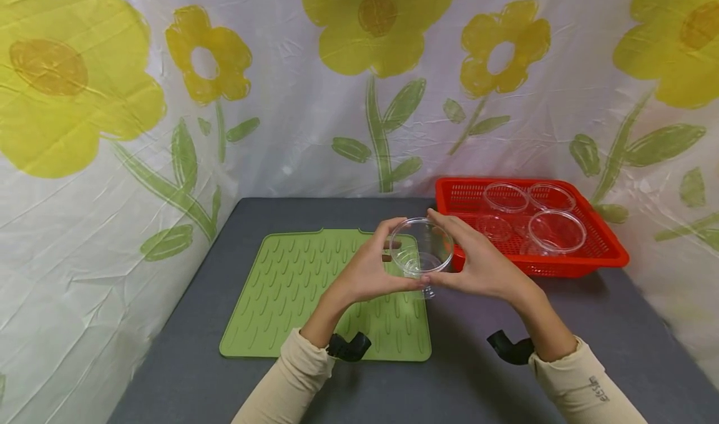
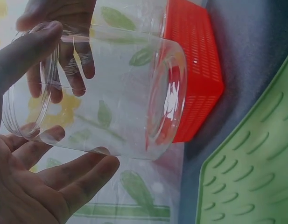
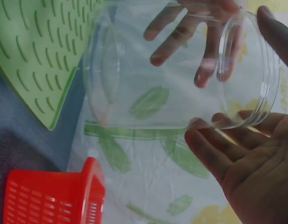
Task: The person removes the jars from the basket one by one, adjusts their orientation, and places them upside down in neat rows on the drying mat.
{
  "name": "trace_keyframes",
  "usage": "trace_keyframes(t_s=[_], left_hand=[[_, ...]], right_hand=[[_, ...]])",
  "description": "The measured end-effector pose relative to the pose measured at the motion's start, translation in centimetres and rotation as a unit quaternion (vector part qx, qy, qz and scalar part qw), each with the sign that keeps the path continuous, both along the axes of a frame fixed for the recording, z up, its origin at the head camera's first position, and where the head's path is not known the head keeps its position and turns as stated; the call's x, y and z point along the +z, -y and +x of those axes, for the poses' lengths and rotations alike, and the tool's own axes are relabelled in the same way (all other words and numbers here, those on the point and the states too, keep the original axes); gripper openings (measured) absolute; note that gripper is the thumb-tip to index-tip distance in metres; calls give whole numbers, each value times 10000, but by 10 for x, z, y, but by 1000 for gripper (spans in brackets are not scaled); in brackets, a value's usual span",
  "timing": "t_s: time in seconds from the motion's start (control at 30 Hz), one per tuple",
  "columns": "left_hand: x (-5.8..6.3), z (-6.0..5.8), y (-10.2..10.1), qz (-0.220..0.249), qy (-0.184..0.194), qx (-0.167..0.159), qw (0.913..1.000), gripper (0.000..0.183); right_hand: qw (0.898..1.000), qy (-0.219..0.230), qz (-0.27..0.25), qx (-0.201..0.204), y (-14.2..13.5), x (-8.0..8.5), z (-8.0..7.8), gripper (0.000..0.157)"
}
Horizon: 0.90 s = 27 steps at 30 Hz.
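Note:
Above the right part of the green mat (image 1: 326, 293), both hands hold up a clear, empty-looking jar (image 1: 421, 246). My left hand (image 1: 367, 268) grips its left side, thumb near the rim. On the opposite side my right hand (image 1: 483, 265) grips it, and the thumb tips meet at the near edge. In the left wrist view the jar (image 2: 120, 93) shows a ridged rim and a rounded base. Through its wall in the right wrist view, the left hand's fingers (image 3: 207, 51) are visible.
A red perforated basket (image 1: 562, 266) at the back right holds several clear jars (image 1: 556, 231). The green mat lies on a dark grey table (image 1: 185, 355). A flower-printed white curtain (image 1: 281, 149) hangs behind and at the sides.

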State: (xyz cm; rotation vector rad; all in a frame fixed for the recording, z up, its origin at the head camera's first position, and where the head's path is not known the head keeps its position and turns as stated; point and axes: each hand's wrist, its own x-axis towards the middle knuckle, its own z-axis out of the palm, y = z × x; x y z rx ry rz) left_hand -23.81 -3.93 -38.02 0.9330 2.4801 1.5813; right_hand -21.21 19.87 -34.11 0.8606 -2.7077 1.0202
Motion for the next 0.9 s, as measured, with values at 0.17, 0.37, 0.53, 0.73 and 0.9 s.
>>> trace_keyframes(t_s=[0.17, 0.37, 0.53, 0.73, 0.9], left_hand=[[-2, 2, 5, 338, -8, 60, 9994, 104], [-9, 3, 10, 811, 28, -9, 9967, 105], [-15, 5, 14, 1164, -32, -162, 9931, 105], [-18, 7, 16, 1526, 38, -349, 9877, 105], [-20, 9, 17, 1699, 35, -437, 9845, 104]], right_hand=[[9999, 35, -109, 13, 0, -1, 2, 110], [9994, 169, -285, 19, -1, -8, 3, 111], [9989, 216, -403, 129, -1, -16, 3, 112], [9979, 143, -564, 276, 2, -24, 2, 112], [9976, 44, -634, 277, 6, -27, 2, 113]])
